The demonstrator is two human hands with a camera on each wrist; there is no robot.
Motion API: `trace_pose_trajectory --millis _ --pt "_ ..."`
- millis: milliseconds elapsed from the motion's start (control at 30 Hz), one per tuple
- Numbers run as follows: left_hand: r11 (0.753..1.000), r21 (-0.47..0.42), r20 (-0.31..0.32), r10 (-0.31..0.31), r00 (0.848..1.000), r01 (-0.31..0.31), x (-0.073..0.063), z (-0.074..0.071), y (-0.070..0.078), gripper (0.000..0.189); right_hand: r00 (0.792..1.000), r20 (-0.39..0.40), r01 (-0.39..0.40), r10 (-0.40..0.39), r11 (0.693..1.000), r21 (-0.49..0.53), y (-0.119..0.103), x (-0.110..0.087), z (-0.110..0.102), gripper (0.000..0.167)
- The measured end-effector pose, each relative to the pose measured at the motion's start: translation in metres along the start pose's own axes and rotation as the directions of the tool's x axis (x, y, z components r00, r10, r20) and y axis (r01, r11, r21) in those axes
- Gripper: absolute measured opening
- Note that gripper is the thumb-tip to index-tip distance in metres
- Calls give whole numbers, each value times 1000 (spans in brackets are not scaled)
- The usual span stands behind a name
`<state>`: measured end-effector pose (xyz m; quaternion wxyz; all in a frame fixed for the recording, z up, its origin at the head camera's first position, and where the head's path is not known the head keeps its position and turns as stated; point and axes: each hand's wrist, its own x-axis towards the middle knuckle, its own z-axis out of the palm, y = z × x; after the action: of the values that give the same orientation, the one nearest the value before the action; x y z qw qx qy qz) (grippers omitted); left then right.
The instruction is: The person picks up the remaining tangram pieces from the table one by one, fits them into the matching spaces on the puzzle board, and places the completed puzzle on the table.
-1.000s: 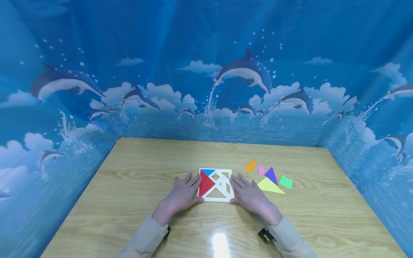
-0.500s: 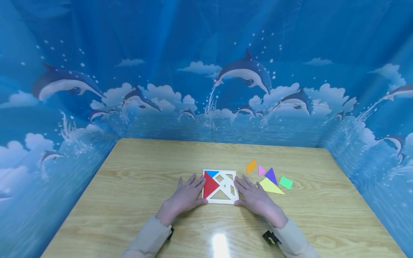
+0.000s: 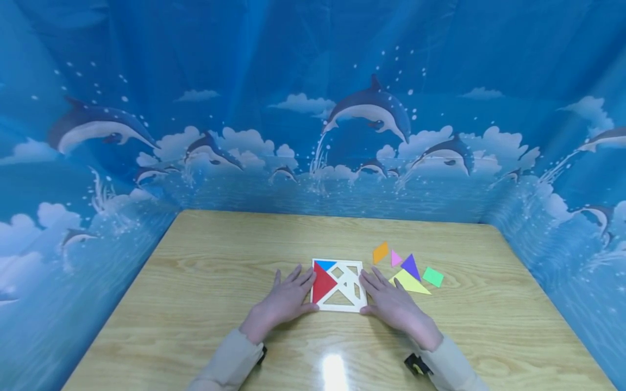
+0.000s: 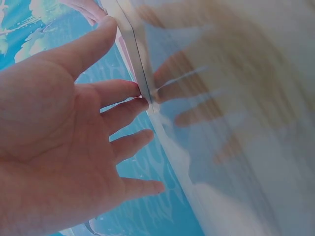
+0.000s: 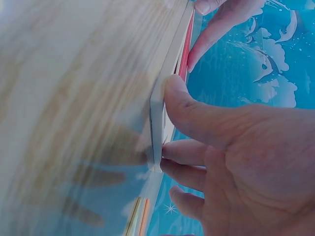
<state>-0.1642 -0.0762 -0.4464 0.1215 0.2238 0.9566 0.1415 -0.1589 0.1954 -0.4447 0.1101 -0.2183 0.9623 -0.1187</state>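
The white puzzle tray lay flat on the wooden table, about midway between the table's left and right edges. Two recesses were filled: the red triangle sat along the tray's left side and the blue triangle at its far left corner. Five cut-outs showed bare wood colour: a large triangle on the near side, a square, a parallelogram and two smaller triangles.

The left hand and right hand flanked the tray, fingers extended rather than curled, tips against its opposite sides and thumbs by its near corners; neither was clenched. The step in hand appeared to be positioning the tray between both hands. The next move would probably call for freeing the right hand and matching a loose piece to its recess.

Towards the table's right edge lay five pieces: the yellow triangle, partly hidden by the right hand; the purple triangle at its far side; the green square near its right end; then the pink triangle and orange parallelogram nearer the far edge. A blue dolphin-print curtain rose beyond that edge.
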Motion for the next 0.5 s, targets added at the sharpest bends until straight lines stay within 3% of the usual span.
trace_pose_trajectory --millis 500 --pt "999 34 -6 9 1000 -8 -2 6 5 78 1000 -2 17 -17 1000 -24 2 -9 -2 79"
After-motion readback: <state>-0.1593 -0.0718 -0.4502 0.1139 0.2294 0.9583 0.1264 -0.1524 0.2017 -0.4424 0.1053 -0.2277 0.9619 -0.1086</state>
